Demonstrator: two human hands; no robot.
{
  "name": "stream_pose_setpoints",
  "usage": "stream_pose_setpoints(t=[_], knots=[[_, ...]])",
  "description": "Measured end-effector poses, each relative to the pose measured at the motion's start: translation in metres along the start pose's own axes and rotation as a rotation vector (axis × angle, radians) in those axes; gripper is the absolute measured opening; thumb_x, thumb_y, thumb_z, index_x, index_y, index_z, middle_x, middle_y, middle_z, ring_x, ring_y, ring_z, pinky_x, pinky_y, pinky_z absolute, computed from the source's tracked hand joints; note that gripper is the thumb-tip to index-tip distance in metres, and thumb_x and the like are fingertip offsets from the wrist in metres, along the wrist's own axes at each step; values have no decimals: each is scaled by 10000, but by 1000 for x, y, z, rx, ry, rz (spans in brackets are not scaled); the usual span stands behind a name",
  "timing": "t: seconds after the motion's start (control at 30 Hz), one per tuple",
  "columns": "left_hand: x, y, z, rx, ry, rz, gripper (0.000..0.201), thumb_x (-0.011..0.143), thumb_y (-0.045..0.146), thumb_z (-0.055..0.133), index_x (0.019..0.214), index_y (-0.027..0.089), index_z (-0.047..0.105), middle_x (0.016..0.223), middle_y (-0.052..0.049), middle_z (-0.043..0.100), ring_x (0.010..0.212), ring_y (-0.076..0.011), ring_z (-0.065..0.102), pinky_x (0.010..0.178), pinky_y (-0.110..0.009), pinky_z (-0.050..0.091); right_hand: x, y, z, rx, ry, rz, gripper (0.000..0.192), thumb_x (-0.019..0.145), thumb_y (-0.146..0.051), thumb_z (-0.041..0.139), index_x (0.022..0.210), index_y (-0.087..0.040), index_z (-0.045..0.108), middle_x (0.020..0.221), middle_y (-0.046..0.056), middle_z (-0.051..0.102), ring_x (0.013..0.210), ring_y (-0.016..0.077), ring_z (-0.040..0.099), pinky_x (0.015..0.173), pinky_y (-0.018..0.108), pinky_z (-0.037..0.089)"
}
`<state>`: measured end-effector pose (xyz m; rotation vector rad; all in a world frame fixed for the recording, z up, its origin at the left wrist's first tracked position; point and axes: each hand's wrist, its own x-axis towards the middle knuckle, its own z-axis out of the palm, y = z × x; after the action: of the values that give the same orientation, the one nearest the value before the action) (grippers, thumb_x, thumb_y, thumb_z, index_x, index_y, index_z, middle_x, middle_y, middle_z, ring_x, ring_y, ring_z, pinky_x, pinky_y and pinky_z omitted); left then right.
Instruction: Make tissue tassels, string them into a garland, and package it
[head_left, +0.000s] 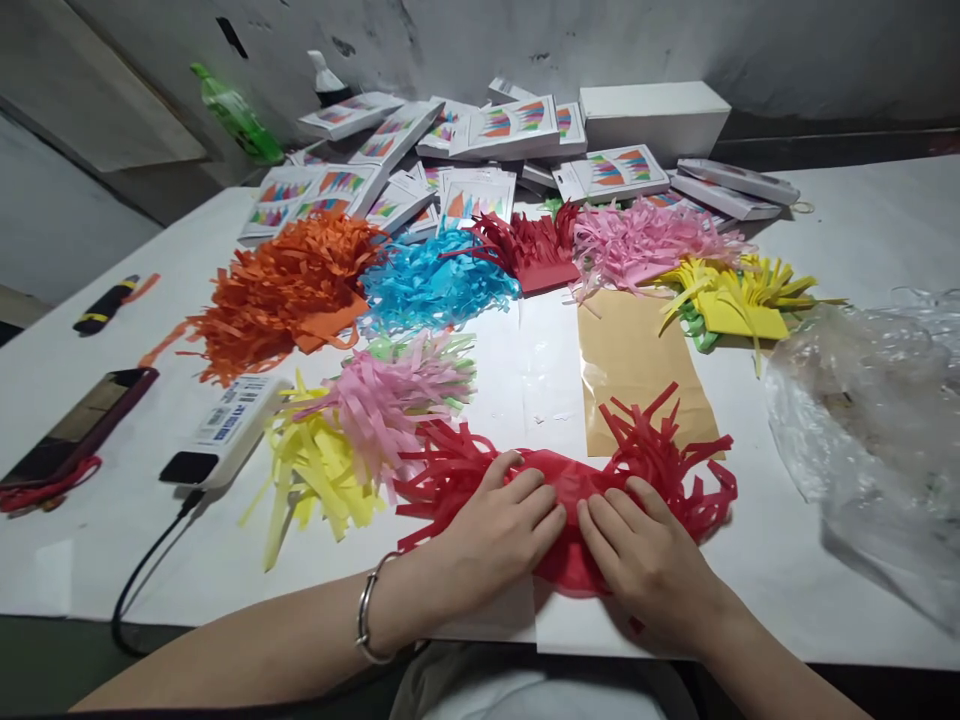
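Note:
A red tissue-paper tassel (571, 572) lies spread before me, its fringed ends fanned out left and right of a plain middle band. My left hand (501, 520) grips that band from the left, fingers curled over the paper; a silver bangle circles the wrist. From the right, my right hand (637, 545) holds the same band, its fingertips close to those of the left. Both thumbs are hidden. Just left of the red fringe lie a pink tassel (382, 395) and a yellow tassel (322, 470). Beyond the band rests a sheet of brown paper (637, 370).
Orange (292, 290), blue (442, 280), dark red, pink and yellow fringe bundles line the middle. Behind them sit printed boxes (502, 128) and a white box (652, 115). Left are a phone (79, 430), a corded white device (225, 430) and a dark marker-like object (106, 305); right, clear plastic (877, 420).

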<state>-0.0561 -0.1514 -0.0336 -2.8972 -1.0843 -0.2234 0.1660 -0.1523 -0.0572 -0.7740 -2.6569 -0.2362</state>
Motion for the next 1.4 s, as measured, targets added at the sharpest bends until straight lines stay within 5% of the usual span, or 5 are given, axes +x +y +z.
stream_pose_setpoints(t=[0.3,0.63,0.87,1.1,1.4], knots=[[-16,-19,2,-82,-79,-236,107,963,145,574,919,163,670,1055,-73,671,968,-245,527,898,-443,339,6,8,5,177,-43,345,279,976,-76,423,824,-169,638,890,75,640,898,229,541,966,443,332],[12,-31,4,-47,-238,-408,293,967,238,552,749,162,733,917,-94,666,865,-255,534,770,-431,345,27,14,5,-129,-205,478,243,946,-142,519,726,-171,619,731,90,599,773,261,507,847,473,350],[10,-29,4,-34,-207,-398,241,941,282,605,757,160,703,904,-87,665,859,-263,546,791,-451,358,23,7,4,88,-87,42,244,873,-28,475,934,-140,683,873,87,647,844,236,523,1020,472,320],[2,-22,1,15,90,-92,109,965,146,562,967,205,653,1072,-54,669,1016,-235,531,1035,-495,284,21,5,8,108,-34,142,291,917,-15,412,774,-168,613,733,30,551,712,185,466,925,410,361],[-3,-20,6,-16,-36,2,146,963,158,585,823,189,615,851,-20,642,857,-214,511,930,-458,317,7,4,5,5,-74,-42,275,852,-58,480,1003,-97,706,902,110,673,906,269,570,1081,508,323]])
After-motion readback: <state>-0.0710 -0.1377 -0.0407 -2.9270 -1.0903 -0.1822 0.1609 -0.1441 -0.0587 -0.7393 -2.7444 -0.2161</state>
